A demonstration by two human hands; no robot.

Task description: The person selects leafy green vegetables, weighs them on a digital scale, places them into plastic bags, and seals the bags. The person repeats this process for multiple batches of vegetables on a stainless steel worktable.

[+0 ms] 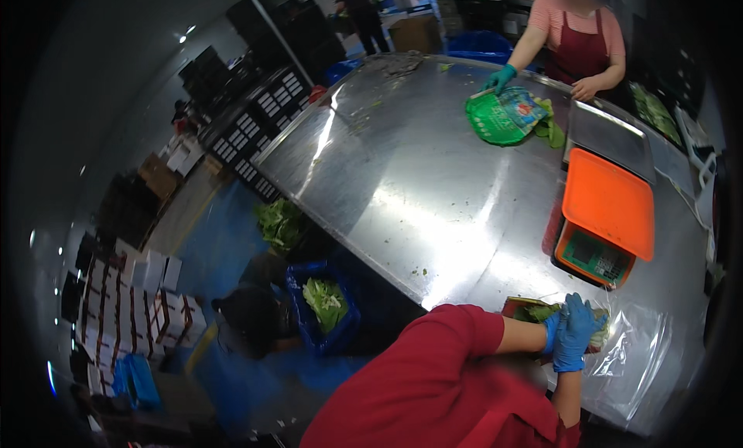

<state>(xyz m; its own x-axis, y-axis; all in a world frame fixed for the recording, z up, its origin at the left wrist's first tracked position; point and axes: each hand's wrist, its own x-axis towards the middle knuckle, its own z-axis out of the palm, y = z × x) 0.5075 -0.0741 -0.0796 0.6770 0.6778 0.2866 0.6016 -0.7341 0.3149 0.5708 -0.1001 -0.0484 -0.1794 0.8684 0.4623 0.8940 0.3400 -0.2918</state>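
Note:
Near the table's front edge, both my hands are on a bundle of leafy greens with a dark red edge, perhaps its wrapping. My right hand, in a blue glove, lies across the bundle with its fingers around the far side. Pale stalks and leaves show just beyond it. My left hand, also gloved in blue, is against the bundle, mostly hidden behind the right one. Clear plastic bags lie flat right of my hands. Just beyond stands a weighing scale with an orange pan and green display panel.
Across the steel table, a co-worker's green-gloved hand holds a green printed bag beside loose leaves. A second scale stands there. Left of the table, a person in a dark cap is near a blue-lined bin of greens.

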